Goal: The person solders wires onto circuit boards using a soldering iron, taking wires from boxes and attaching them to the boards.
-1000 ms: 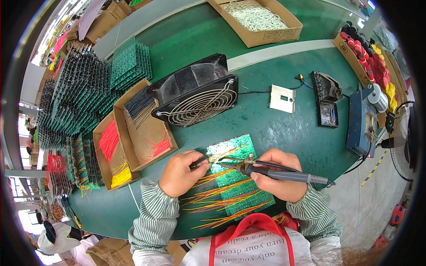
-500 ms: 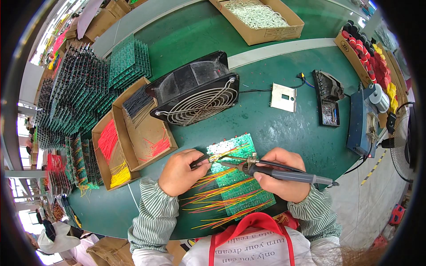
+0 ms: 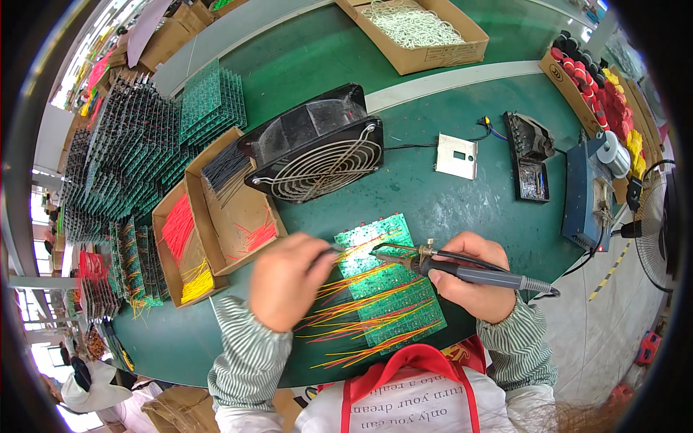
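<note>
My right hand [image 3: 473,278] is closed round one soldering iron [image 3: 462,271], its tip over the green circuit boards [image 3: 386,289]; about four lie in a row before me, trailing red and yellow wires. My left hand [image 3: 289,278] pinches one wire [image 3: 354,250] at the top board. Beyond stand one black fan [image 3: 317,155] and two open wire boxes [image 3: 216,216].

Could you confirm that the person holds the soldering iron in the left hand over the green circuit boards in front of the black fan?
Not quite: the head view shows the soldering iron in the right hand. The left hand holds a wire at the green circuit boards, in front of the black fan.
</note>
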Motion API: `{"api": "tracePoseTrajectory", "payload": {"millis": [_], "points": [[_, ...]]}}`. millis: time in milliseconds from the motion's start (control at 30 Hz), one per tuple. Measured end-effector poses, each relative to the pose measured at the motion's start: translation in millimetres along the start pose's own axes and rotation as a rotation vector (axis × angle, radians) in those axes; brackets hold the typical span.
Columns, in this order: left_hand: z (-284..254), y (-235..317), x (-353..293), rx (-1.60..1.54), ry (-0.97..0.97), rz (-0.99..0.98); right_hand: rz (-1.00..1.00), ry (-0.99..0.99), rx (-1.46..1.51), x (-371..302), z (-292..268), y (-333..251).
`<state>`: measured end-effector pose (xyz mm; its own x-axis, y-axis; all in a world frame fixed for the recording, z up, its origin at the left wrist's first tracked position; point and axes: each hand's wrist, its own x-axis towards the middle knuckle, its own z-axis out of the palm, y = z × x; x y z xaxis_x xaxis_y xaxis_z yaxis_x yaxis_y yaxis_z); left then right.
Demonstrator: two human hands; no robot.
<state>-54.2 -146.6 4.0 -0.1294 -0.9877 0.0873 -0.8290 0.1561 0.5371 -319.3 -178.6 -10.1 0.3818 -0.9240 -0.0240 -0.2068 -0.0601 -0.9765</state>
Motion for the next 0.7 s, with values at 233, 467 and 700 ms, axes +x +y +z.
{"api": "tracePoseTrajectory", "payload": {"millis": [233,467,700], "points": [[25.4,-5.8,7.1,-0.103,-0.177,-0.075,0.053,-0.005,0.028,2.0,4.3,-0.3],[29.3,-9.6,9.5,-0.129,-0.168,-0.052,0.058,-0.014,0.027,5.4,4.6,3.3],[28.7,-9.6,10.5,-0.152,-0.17,-0.079,-0.003,-0.007,-0.018,4.6,0.4,-0.2]]}}
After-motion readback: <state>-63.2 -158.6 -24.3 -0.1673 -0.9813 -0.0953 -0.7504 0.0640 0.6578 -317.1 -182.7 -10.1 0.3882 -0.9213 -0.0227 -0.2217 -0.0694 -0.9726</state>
